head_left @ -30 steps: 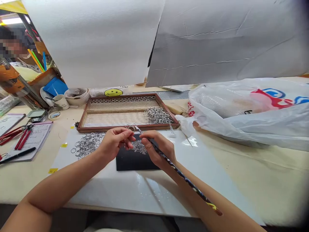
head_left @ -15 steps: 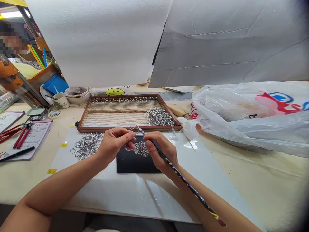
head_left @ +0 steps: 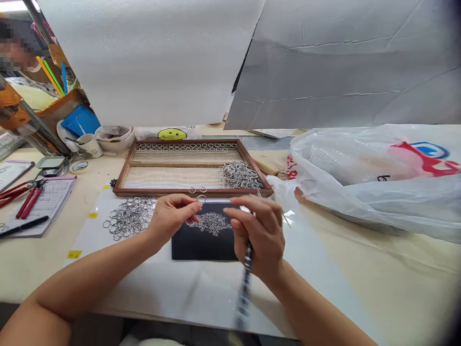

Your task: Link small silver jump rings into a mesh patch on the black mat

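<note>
A small silver metal ring (head_left: 201, 198) is pinched upright between the left hand's (head_left: 172, 216) fingertips, just above the far edge of the black rectangular mat (head_left: 201, 242). A long, dark patterned pen-like tool (head_left: 245, 278), motion-blurred, hangs from the right hand (head_left: 261, 233) over the mat's right edge.

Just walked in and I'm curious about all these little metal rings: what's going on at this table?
A person sits at a table working with small metal rings. The left hand pinches one ring over a black pad strewn with tiny silver pieces. The right hand holds a thin patterned stick, blurred with motion. A loose pile of rings lies left, and a wooden mesh tray behind carries more rings.
</note>
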{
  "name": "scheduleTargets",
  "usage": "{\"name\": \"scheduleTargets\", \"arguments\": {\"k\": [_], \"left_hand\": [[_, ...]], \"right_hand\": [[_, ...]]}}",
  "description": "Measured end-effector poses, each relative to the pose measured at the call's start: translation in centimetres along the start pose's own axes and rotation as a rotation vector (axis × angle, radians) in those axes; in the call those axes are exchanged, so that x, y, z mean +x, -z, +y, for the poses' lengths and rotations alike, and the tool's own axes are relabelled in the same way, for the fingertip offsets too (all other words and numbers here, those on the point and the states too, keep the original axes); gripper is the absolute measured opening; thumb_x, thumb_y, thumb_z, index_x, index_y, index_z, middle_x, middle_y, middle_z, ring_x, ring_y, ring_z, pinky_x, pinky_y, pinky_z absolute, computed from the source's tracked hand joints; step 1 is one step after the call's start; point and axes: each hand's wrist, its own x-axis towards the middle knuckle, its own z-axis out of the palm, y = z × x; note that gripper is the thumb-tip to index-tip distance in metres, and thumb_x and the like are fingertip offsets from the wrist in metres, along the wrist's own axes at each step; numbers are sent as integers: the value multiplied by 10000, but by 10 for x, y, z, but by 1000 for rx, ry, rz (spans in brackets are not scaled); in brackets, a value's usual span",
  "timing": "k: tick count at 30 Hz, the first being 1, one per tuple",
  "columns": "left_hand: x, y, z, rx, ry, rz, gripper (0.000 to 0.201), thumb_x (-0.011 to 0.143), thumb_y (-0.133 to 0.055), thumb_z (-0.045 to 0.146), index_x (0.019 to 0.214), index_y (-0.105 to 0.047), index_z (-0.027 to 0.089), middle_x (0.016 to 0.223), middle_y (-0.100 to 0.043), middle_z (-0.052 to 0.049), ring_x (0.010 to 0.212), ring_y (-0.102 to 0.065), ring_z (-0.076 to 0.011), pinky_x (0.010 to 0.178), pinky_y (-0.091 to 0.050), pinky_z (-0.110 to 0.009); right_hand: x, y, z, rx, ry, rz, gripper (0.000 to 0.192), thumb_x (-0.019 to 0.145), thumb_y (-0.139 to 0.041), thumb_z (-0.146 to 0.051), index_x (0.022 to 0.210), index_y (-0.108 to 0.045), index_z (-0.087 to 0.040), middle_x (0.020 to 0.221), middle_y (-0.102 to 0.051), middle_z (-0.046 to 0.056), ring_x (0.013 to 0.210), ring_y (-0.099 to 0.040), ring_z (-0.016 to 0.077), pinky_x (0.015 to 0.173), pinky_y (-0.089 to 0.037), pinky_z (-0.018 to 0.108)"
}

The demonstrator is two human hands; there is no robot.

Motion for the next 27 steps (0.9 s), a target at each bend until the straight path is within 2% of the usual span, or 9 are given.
{"name": "scheduleTargets", "arguments": {"k": [2,4,11,15,17,20,23,25,27], "left_hand": [[-3,-2,-1,-19,40,-46,181,695,-721,312,668,-687,136,555,-637,-17,515,-578,-91,520,-466,-207],[-7,-3,0,-33,58,-97,200,708,-715,332,682,-699,134,563,-638,-20,540,-578,-91,545,-470,-205],[-10,-4,-3,-131,82,-119,195,673,-744,329,684,-719,136,600,-654,-27,567,-590,-98,566,-471,-206],[-9,-3,-3,-93,62,-152,213,683,-736,350,694,-723,138,587,-654,-32,574,-592,-107,572,-473,-213],[-9,-3,-2,-46,33,-152,217,683,-733,356,685,-721,140,587,-656,-30,569,-590,-107,570,-473,-213],[-8,-3,-1,16,1,-149,196,685,-724,340,661,-714,145,557,-645,-20,533,-572,-98,550,-470,-208],[-5,-2,-2,78,13,-160,161,704,-697,300,658,-709,147,530,-634,-15,500,-559,-90,522,-461,-199],[-3,-2,-4,120,41,-161,145,717,-680,280,663,-705,147,532,-635,-16,497,-565,-91,511,-456,-196],[-2,-1,-5,151,67,-155,155,731,-668,284,661,-696,148,546,-636,-19,501,-574,-94,499,-446,-192]], "right_hand": [[-3,-4,-3,-19,47,-35,370,822,-478,-27,1118,-556,-236,901,-561,56,791,-546,174,682,-497,303],[-6,-9,-4,-70,88,-103,416,802,-490,-11,1156,-544,-224,836,-553,45,705,-536,158,582,-477,269],[-8,-14,-2,-169,155,-119,374,805,-503,-43,1149,-567,-176,847,-602,69,704,-545,174,600,-471,289],[-5,-10,-1,-197,196,-151,387,815,-445,-49,1159,-569,-178,834,-607,70,675,-525,174,580,-453,294],[-1,-8,-3,-213,220,-176,361,817,-430,-42,1115,-588,-171,819,-611,68,670,-519,171,582,-445,293],[9,-4,-9,-246,254,-240,267,832,-418,-35,952,-628,-148,752,-605,64,660,-513,172,556,-415,290],[18,1,-8,-283,295,-307,202,862,-444,-70,818,-627,-142,697,-596,53,633,-498,157,520,-372,275],[23,4,2,-284,324,-363,204,869,-449,-85,776,-620,-147,703,-597,50,638,-501,147,514,-352,264],[27,7,24,-281,348,-423,238,856,-431,-64,744,-617,-160,697,-589,42,634,-503,139,507,-326,260]]}}
